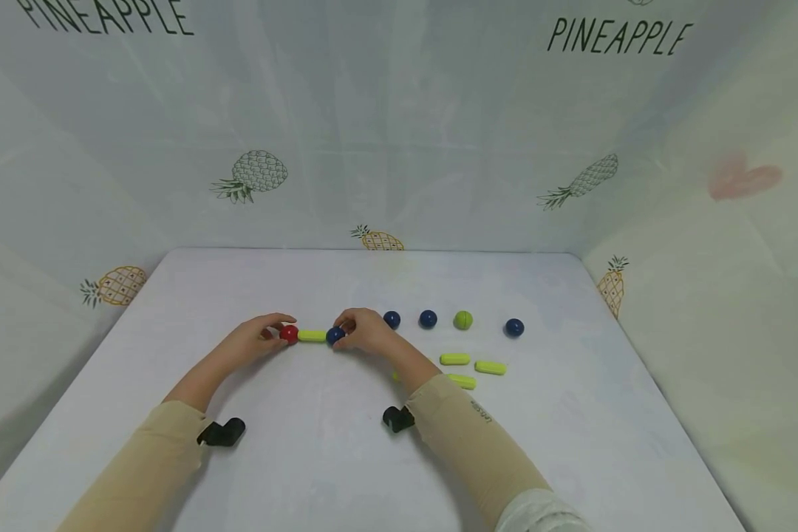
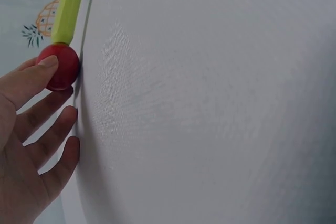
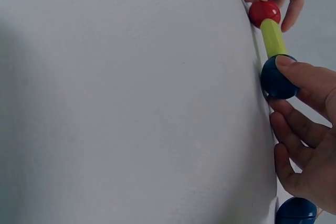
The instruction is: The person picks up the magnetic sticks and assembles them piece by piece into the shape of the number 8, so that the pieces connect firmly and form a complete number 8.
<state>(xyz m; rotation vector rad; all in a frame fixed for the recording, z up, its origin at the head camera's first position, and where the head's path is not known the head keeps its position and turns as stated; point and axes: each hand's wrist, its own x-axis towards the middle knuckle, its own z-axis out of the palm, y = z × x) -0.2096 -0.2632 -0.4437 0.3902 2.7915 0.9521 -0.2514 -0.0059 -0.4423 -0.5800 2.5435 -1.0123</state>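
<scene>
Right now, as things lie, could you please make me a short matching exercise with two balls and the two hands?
Column one:
1. Left hand
2. Green ball
3. Red ball
4. Right hand

Column two:
A. At the left end of a rod in the head view
B. Pinching one blue ball
C. Pinching the red ball
D. Between two blue balls on the table

Pairs: 1-C, 2-D, 3-A, 4-B.
</scene>
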